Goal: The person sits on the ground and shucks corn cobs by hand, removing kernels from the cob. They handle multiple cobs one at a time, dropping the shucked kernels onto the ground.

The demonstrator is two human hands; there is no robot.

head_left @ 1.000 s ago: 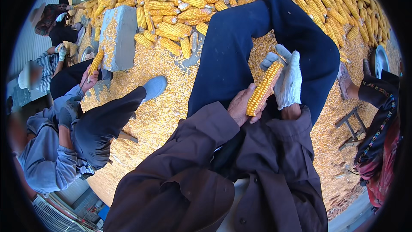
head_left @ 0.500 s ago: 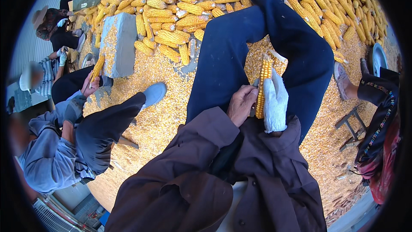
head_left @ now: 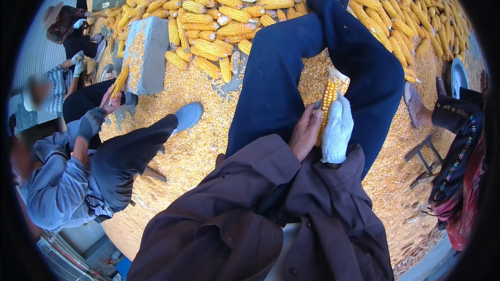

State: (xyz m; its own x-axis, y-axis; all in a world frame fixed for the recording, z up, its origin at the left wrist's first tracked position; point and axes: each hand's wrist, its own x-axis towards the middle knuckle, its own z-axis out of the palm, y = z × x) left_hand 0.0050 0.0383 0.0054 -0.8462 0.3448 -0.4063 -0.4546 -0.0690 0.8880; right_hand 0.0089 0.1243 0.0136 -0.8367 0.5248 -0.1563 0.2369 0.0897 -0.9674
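Note:
A yellow corn cob [head_left: 329, 96] stands tilted over my lap, its top leaning right and a pale bare patch showing at the upper end. My right hand [head_left: 337, 131], in a white knitted glove, is closed round the cob's right side. My bare left hand [head_left: 306, 131] is closed against the cob's left side, thumb upward. At that thumb shows a small grey piece [head_left: 318, 104]; its kind is hard to make out. Part of the cob's lower end is hidden by my hands.
Loose kernels [head_left: 192, 177] cover the floor. A large heap of corn cobs [head_left: 213, 21] lies ahead. A grey block [head_left: 151, 57] stands left. A person [head_left: 62, 177] at left holds a cob [head_left: 120, 81]. At right are a stool [head_left: 426, 160] and a metal basin [head_left: 458, 77].
The cob has turned and leans more to the right, showing its pale bare patch. My left hand has shifted slightly right, and my gloved fingers have drawn together.

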